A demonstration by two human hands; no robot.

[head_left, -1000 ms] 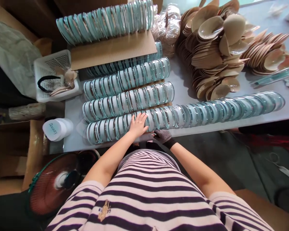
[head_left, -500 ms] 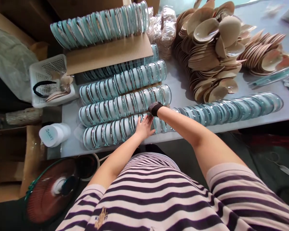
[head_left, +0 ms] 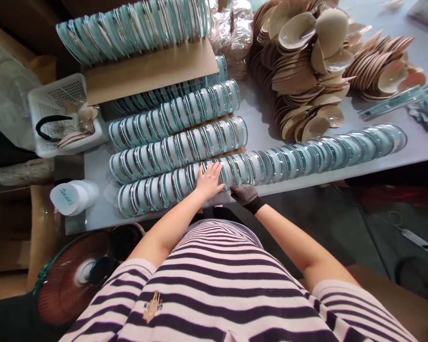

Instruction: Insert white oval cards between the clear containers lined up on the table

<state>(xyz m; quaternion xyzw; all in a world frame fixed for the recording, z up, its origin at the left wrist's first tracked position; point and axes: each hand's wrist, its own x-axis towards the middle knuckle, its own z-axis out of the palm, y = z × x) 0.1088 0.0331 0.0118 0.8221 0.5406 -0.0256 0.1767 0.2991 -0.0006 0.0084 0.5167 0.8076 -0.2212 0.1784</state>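
Your spread left hand apparently steadies the near row; next, press evenly; right hand: grip indeterminable.

1. Along the table's near edge: the front row of close-set pieces, left hand on top, right hand just before it.
2. Behind its left half: the second row, then the third row.
3. Farther back: the fourth row, partly under cardboard; beyond, the back row.
4. Left of these: a basket, a band inside.
5. Right of the back row: wrapped bundles, a large pile, a smaller pile.
6. Before the table, left: a fan.
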